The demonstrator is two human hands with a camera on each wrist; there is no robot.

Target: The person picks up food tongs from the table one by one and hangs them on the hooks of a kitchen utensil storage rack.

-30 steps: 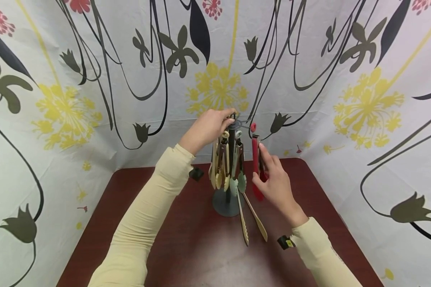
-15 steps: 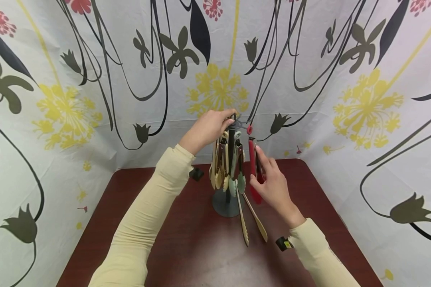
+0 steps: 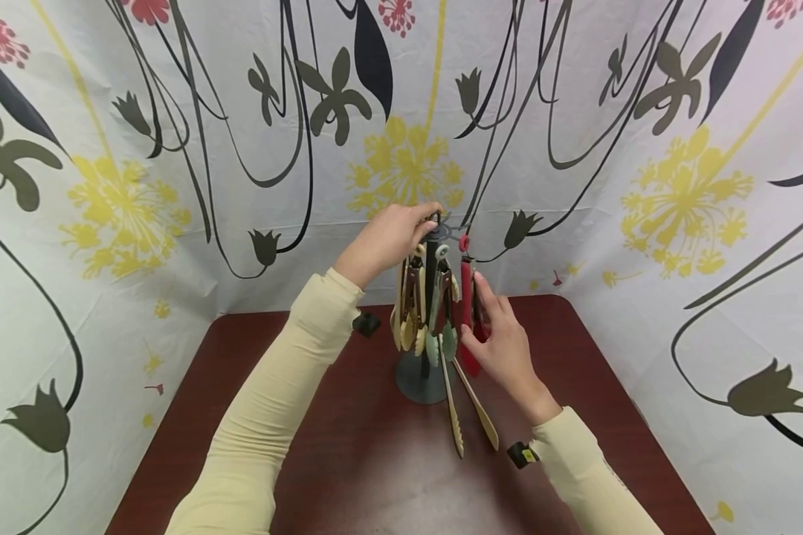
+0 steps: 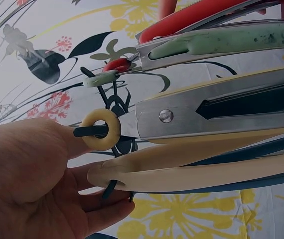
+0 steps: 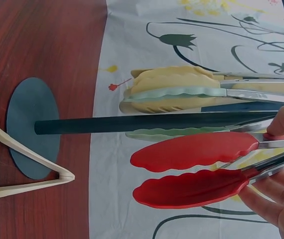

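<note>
My left hand [image 3: 391,236] grips the top of a dark utensil stand [image 3: 411,386], thumb and index finger at its tip. In the left wrist view, its fingers pass behind the hooks beside a cream ring [image 4: 113,130]. My right hand [image 3: 505,348] holds red-tipped tongs [image 3: 467,297] by their arms, thumb on one side and fingers on the other. Their red ring [image 3: 465,243] is up at a hook on the stand's right. In the right wrist view, the two red scalloped heads [image 5: 192,152] hang slightly apart beside the pole [image 5: 82,125].
Green tongs [image 3: 449,338] and cream tongs [image 3: 407,334] hang on the stand; pale wooden tongs [image 4: 207,173] hang near the left fingers. Another pale pair of tongs [image 5: 32,155] lies spread on the dark red table [image 3: 334,446] before the base. A patterned cloth [image 3: 194,186] encloses the back and sides.
My right hand has moved a little left with the red tongs, bringing them closer to the green pair. My left hand keeps its place at the top of the stand.
</note>
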